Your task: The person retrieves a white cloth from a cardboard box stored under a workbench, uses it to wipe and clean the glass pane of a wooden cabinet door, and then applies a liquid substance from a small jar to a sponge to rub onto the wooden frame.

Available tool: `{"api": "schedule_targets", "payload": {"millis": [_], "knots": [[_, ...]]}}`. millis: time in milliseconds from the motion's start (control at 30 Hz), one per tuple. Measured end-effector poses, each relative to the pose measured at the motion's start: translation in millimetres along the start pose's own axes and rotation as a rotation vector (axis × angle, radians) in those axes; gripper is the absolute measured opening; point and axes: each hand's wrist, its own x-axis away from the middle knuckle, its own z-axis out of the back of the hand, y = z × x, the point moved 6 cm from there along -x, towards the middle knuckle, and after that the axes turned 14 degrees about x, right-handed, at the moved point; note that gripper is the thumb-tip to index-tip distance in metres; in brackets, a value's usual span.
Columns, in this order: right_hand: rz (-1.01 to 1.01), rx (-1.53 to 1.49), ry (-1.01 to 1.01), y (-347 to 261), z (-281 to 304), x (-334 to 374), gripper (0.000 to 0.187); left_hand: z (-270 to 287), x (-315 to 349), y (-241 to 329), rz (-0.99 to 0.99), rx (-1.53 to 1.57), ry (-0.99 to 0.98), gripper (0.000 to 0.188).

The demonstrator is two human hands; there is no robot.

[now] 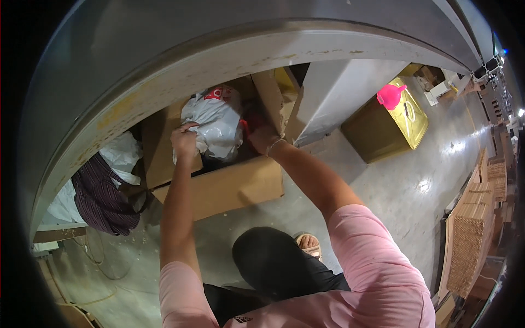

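Both my arms reach down into an open cardboard box (221, 188) on the floor below a table. A white plastic bag (219, 128) with red print sits bunched in the box. My left hand (185, 140) is closed on the bag's left edge. On the bag's right side, my right hand (263, 139) is inside the box, beside its right flap. A small red thing (245, 127) shows by the right fingers. Shadow hides those fingers, and I cannot tell what they hold.
The thick table edge (240, 57) arches above the box. To the right stand a grey panel (344, 90) and a yellow-green metal can (383, 128) with a pink funnel (391, 97). Striped dark cloth (104, 194) hangs at the left. Flat cardboard stacks (471, 235) stand far right.
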Motion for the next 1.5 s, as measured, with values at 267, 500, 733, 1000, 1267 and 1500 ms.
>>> {"api": "schedule_targets", "payload": {"millis": [267, 500, 733, 1000, 1267, 1500], "knots": [[-0.143, -0.315, -0.035, -41.2, 49.5, -1.5, 0.025, 79.2, -23.8, 9.4, -0.313, -0.620, 0.199, 0.031], [-0.613, -0.892, 0.184, 10.1, 68.1, 20.9, 0.025, 62.7, -17.1, 29.0, 0.323, 0.562, 0.271, 0.035], [-0.309, -0.667, 0.259, 13.8, 80.4, 10.2, 0.026, 75.4, -52.2, 11.4, 0.404, 0.425, 0.315, 0.027], [0.236, -0.146, -0.114, -37.2, 28.3, -6.4, 0.027, 111.4, -88.1, -4.9, 0.419, 0.579, 0.170, 0.030], [0.148, -0.169, -0.052, -87.4, 40.4, -38.6, 0.027, 138.9, -50.1, 12.5, 0.421, 0.660, 0.242, 0.026], [0.139, -0.184, -0.066, -86.3, 33.9, -46.5, 0.027, 135.7, -46.9, 17.7, 0.360, 0.686, 0.253, 0.027]]}}
